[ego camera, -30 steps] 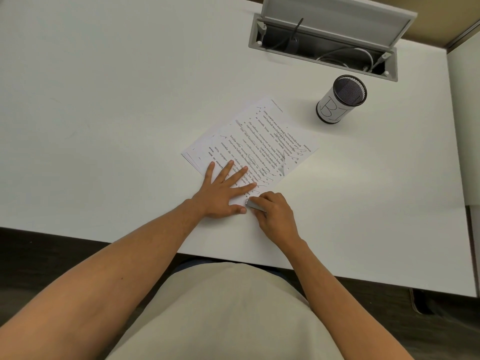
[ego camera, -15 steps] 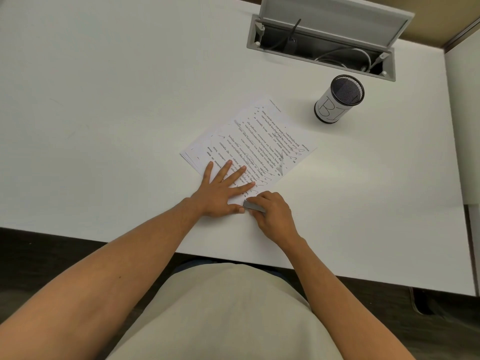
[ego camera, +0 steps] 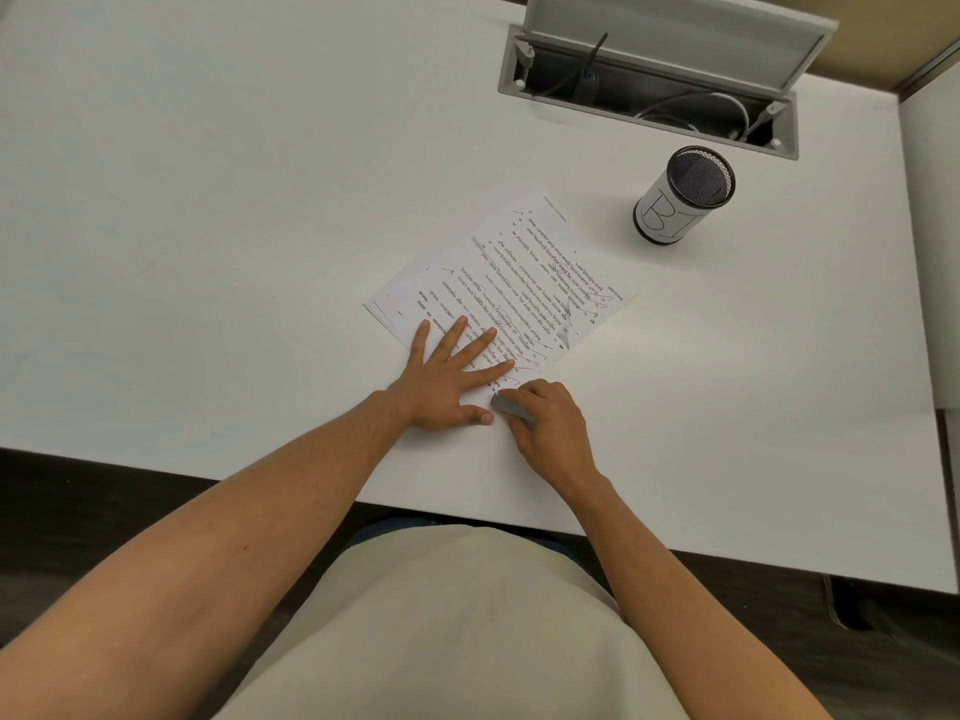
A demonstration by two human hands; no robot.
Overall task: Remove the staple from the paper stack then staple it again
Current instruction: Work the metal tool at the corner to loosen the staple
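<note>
Hands first: our right hand is curled round a small grey metal tool, its tip at the near corner of the printed white paper stack. Our left hand lies flat, fingers spread, pressing that stack onto the white worktop. Further back stands a black mesh cup with a white paper wrap, then an open grey cable tray.
</note>
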